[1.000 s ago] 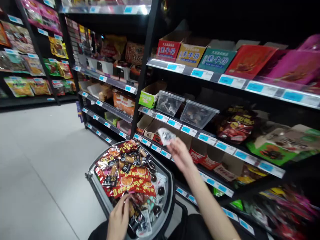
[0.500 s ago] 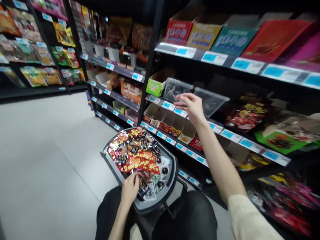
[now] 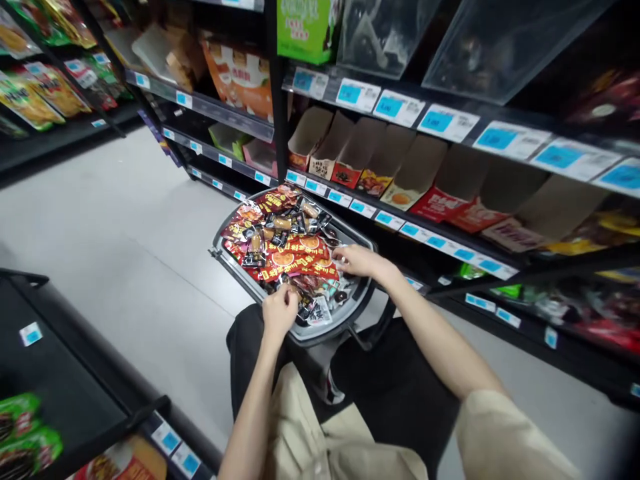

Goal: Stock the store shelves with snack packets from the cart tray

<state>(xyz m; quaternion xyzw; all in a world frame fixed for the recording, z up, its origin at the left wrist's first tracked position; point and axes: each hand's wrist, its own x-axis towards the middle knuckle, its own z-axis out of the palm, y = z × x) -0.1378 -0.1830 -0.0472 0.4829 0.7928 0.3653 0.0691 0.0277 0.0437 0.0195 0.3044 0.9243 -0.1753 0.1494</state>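
A grey shopping basket stands in front of my knees, heaped with small wrapped snacks. Red packets with orange slices printed on them lie across the middle. Black-and-clear wrapped snacks are piled behind these, and dark round pieces in clear wrappers are along the right side. My left hand is at the basket's near left rim, fingers curled among dark packets. Over the right side, my right hand reaches in with its fingers bent together beside the red packets. Whatever either hand grips is hidden.
A black shelf rack rises at the right, with open cardboard boxes and clear plastic bins above price tags. Another low shelf is close on my left. Pale floor tiles run between them.
My right hand has come down from beside the clear bins to the basket. My left hand remains at the basket's near left side. The view has tilted downward.
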